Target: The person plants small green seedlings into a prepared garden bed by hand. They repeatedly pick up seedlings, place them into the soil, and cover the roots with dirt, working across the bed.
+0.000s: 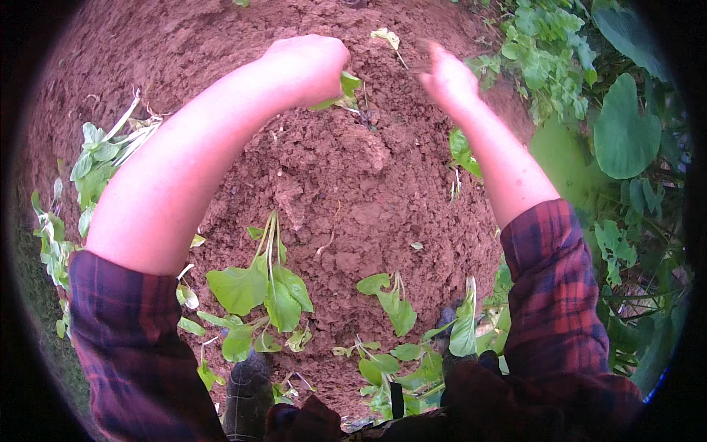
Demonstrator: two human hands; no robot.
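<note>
My left hand (315,69) is curled into a fist low over the reddish-brown soil (342,177). Green leaves of a seedling (350,84) stick out from beneath it, and the fingers gripping it are mostly hidden. To the right, my right hand (450,80) is blurred, its fingers apart and pointing up-left, and dark at the tips. No held object can be made out in it. Between the hands, nearer the right one, lies a wilted pale seedling (388,38). Just below the left fist is a dark spot in the soil (367,117).
Uprooted leafy seedlings lie on the soil before me: a large one (270,282), a smaller one (395,304) and a bunch (102,157) by my left forearm. Another leafy plant (463,152) is beside my right forearm. Dense broad-leaved plants (627,127) border the right. My boot (248,395) is below.
</note>
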